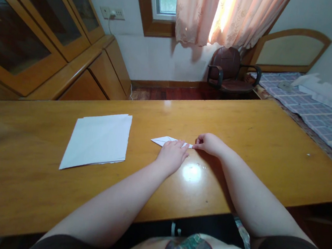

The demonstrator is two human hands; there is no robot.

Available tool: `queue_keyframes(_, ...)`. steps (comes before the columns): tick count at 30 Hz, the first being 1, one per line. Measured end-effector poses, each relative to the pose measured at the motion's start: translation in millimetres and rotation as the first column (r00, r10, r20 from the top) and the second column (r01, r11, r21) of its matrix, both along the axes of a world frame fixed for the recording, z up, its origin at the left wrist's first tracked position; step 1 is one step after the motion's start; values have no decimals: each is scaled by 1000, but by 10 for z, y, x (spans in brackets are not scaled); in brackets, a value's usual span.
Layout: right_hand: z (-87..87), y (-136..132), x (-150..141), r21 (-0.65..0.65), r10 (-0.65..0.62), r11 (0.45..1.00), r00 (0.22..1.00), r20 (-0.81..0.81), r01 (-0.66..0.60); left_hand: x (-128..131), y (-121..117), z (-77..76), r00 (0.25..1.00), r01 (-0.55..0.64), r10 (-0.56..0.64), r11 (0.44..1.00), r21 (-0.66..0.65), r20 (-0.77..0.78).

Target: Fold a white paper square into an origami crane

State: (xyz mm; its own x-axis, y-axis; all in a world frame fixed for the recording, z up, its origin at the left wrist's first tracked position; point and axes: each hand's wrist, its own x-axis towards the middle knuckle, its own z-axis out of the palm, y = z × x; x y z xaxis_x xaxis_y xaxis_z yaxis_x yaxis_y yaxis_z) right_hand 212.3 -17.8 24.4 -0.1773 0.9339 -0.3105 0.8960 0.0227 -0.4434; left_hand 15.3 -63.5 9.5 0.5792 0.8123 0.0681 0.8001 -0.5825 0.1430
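A small folded white paper lies flat on the wooden table, with crease lines showing and a pointed tip at each end. Across its middle rests my left hand, fingers stretched out flat and pressing it to the tabletop; part of the paper is hidden beneath them. My right hand is closed in a pinch on the paper's narrow right tip, thumb and curled fingers together.
To the left lies a stack of white paper sheets on the table. Beyond the table stand a brown armchair, a wooden cabinet and a bed with papers on it. Tiny white scraps dot the table's right side.
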Motion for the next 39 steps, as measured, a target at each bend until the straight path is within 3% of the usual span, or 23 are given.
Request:
queue_keyframes(9,11,30,84,-47,-56,997,998,-24,55,-17,140,-79,989,-40,38,999,9,144)
queue_keyframes(17,57,33,222,-104,-93,991,994,-60,87,-14,146,-59,985,-54,55,998,-9,164)
queue_keyframes(22,68,14,178,-29,-138,990,985,-99,136,-17,136,-59,985,-53,51,999,10,162)
queue_keyframes(28,36,-15,42,4,-40,999,997,-71,40,-20,137,-43,985,-67,62,997,26,162)
queue_keyframes(34,20,-4,24,34,-8,999,1000,3,8,-34,173,-34,978,-59,66,997,-41,197)
queue_keyframes(39,26,-38,-16,84,94,993,989,-112,-85,-48,190,-33,969,-66,86,994,-92,233)
